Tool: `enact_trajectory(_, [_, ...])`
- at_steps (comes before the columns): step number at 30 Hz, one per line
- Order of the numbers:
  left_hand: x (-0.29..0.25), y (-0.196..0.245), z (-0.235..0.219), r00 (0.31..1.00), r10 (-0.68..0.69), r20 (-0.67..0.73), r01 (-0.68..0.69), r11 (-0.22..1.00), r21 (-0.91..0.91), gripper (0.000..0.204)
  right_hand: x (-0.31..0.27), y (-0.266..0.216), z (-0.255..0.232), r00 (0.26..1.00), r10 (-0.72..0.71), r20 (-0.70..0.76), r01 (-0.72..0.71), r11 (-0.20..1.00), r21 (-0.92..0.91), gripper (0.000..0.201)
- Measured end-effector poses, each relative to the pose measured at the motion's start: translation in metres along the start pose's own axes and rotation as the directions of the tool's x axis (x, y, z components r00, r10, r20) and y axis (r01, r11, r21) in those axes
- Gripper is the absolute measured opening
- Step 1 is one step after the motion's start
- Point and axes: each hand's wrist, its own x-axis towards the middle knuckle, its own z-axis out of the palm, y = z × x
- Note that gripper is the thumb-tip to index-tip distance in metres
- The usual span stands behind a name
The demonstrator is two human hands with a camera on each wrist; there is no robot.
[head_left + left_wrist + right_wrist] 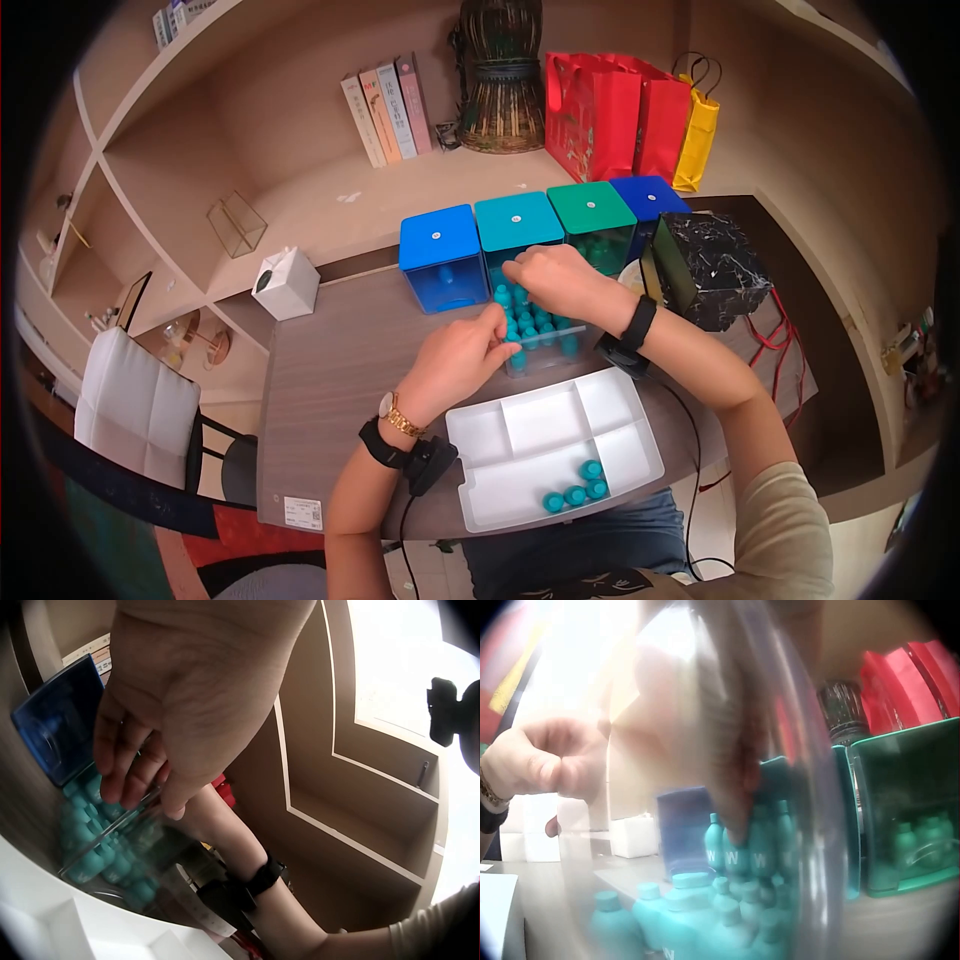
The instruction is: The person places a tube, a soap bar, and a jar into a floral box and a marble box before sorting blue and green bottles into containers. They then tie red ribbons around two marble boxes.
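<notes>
A clear drawer (545, 362) juts out from under the teal lid of a box (516, 217), with several small teal bottles (528, 324) standing upright in rows inside. At its near left side my left hand (452, 362) holds the clear wall, thumb and fingers about the rim. My right hand (568, 283) reaches down into the back of the drawer, its fingertips at the top of a teal bottle (733, 856). In the right wrist view the drawer wall blurs this hand. Several more teal bottles (575, 494) stand in the white divided tray (478, 497) in front.
Blue (437, 238), green (592, 208) and dark blue (648, 196) lidded boxes flank the teal one. A black marbled box (722, 262) and red cords (775, 335) lie right. A white tissue box (288, 284) stands left. Red bags (605, 115) and books (385, 112) stand behind.
</notes>
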Motion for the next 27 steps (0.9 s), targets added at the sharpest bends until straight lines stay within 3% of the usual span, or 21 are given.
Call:
enact_trajectory(10, [0.0,0.001,0.0,1.0,-0.008,0.021,0.008,1.0,-0.023,0.026,0.0,-0.002,-0.002,0.999,-0.007,-0.048,0.008,1.0,0.024,0.019])
enact_trajectory(13, [-0.001,0.0,0.001,1.0,0.02,0.017,-0.02,1.0,-0.015,0.026,-0.004,0.003,-0.018,0.996,0.077,-0.054,-0.071,0.992,0.1,0.023])
enact_trajectory(19, [0.001,-0.001,0.002,0.998,0.037,0.052,-0.037,0.999,-0.011,0.024,-0.017,0.004,-0.023,0.993,0.112,0.027,-0.112,0.994,-0.007,0.024])
enact_trajectory(27, [0.001,0.001,-0.002,0.996,0.006,0.086,-0.01,0.999,0.036,0.024,-0.013,0.009,-0.007,0.997,0.077,-0.012,-0.078,0.993,-0.087,0.013])
